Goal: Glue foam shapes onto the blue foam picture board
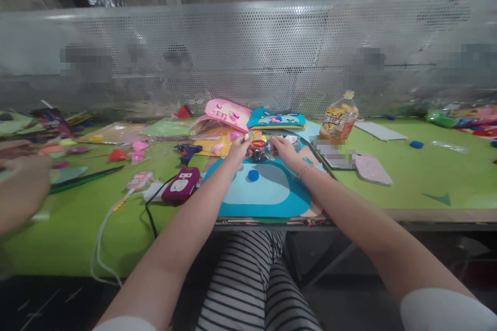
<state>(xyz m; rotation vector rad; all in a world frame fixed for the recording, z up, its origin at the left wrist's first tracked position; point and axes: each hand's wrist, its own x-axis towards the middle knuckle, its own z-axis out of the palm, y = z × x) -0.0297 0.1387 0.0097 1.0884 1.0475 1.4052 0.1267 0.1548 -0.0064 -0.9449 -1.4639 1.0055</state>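
Observation:
My left hand [237, 154] is closed in a pinch at the far edge of a blue foam sheet [229, 207] with a pale blue panel. What it pinches is too small to make out. My right hand [286, 153] has its fingers drawn together beside a clear plastic bag with dark contents [262, 154]; whatever they grip is hidden. Red scissor-like handles [258, 143] show between the two hands. On the pale panel, below the hands, rests a blue pompom [253, 175].
Behind the hands lie a pink decorated piece [227, 114] and a teal one [277, 119]. A maroon box [181, 186] with a cable and a blue glue gun [189, 153] are left. A snack bag [338, 120] and pink phone [373, 168] are right. Another person's hand [25, 186] is far left.

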